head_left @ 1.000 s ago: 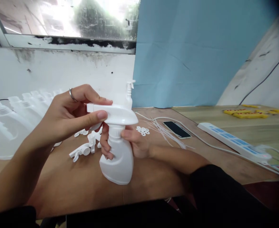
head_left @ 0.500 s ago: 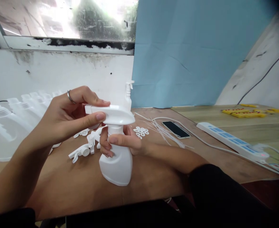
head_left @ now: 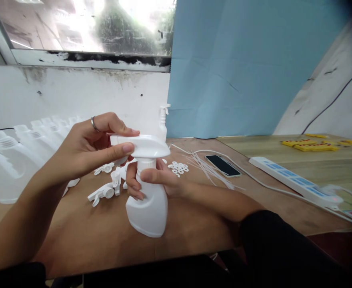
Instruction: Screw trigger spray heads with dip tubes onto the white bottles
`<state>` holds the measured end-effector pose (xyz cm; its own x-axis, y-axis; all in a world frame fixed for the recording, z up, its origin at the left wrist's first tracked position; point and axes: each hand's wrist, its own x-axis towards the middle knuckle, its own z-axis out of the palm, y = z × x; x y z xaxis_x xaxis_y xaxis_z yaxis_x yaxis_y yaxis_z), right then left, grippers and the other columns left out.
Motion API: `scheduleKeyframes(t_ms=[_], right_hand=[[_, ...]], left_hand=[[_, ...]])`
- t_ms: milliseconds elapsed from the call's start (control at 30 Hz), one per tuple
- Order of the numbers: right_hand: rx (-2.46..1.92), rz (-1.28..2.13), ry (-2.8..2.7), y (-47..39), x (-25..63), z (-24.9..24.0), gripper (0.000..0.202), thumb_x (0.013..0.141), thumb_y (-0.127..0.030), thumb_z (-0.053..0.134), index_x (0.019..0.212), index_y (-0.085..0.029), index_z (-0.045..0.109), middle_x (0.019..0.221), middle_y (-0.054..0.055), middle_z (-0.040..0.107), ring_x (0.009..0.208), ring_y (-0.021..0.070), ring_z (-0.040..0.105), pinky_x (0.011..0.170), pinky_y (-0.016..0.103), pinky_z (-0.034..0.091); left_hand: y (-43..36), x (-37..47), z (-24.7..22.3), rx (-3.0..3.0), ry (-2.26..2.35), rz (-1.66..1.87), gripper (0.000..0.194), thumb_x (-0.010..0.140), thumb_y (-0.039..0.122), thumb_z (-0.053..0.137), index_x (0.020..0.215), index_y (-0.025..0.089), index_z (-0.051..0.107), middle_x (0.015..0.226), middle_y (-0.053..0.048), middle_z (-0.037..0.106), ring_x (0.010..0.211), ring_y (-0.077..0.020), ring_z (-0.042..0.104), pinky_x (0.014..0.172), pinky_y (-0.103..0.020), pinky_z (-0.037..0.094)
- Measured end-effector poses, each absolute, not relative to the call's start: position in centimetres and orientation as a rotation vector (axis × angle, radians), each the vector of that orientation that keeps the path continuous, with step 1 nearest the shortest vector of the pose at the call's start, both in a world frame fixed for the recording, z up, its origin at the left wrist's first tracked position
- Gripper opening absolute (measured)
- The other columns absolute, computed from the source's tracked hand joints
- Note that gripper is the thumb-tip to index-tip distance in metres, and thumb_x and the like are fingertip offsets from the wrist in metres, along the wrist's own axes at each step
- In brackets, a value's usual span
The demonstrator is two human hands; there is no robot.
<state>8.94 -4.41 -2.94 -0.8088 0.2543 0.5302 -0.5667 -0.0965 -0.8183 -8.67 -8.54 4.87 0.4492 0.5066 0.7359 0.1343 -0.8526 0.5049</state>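
"What is being gripped, from the left?"

"Right of the ribbed-neck translucent plastic bottles (head_left: 6, 172), the glossy white plastic spray head (head_left: 152, 146) is being pinched at its nozzle end by the left hand (head_left: 87, 146). Just below, the opaque white plastic bottle (head_left: 147, 216) is being clasped around its neck by the right hand (head_left: 165, 182)."

"How are they lying?"

"The head is being held crosswise atop the near-upright bottle; the left hand is nearer its nozzle."

"Writing?"

"None is being made out; red marks on the flat yellow pieces (head_left: 315, 147), well right of the grip, are being blurred."
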Motion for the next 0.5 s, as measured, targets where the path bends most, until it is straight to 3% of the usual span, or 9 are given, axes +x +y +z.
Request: scheduleKeyframes(t_ms=[100,233,333,500], right_hand=[[0.392,2.005,-1.592,-4.34,8.9,-3.07,0.038,0.086,-0.051,0.061,0.096,-0.016,0.052,0.071,-0.001,0.052,0.054,0.0114,0.052,0.055,0.029,0.04],[0.362,1.992,-1.616,-4.28,8.86,-3.24,0.032,0.085,-0.041,0.066,0.099,-0.016,0.052,0.07,-0.003,0.051,0.052,0.0103,0.052,0.054,0.027,0.04],[0.424,2.027,-1.595,-4.24,8.89,-3.22,0.04,0.084,-0.051,0.062,0.102,-0.016,0.051,0.073,-0.002,0.053,0.054,0.0114,0.053,0.055,0.028,0.041],[0.36,2.014,-1.607,-4.28,8.87,-3.19,0.036,0.083,-0.046,0.065,0.101,-0.018,0.052,0.071,-0.003,0.053,0.053,0.0112,0.052,0.054,0.027,0.04]], left_hand=[[-8.41,-8.72,4.88,2.335,0.516,1.378,0.018,0.083,0.006,0.07,0.099,0.015,0.067,0.083,-0.001,0.064,0.058,-0.0059,0.059,0.045,-0.014,0.049],[-8.44,-8.75,4.86,2.356,0.512,1.368,0.019,0.083,0.007,0.07,0.099,0.016,0.067,0.087,-0.001,0.064,0.061,-0.006,0.06,0.046,-0.013,0.051],[-8.52,-8.7,4.87,2.363,0.518,1.383,0.018,0.082,0.008,0.071,0.098,0.016,0.067,0.086,-0.001,0.064,0.063,-0.0064,0.06,0.046,-0.013,0.052],[-8.43,-8.68,4.93,2.343,0.505,1.353,0.019,0.083,0.005,0.069,0.099,0.015,0.067,0.085,-0.002,0.063,0.062,-0.0067,0.06,0.047,-0.014,0.052]])
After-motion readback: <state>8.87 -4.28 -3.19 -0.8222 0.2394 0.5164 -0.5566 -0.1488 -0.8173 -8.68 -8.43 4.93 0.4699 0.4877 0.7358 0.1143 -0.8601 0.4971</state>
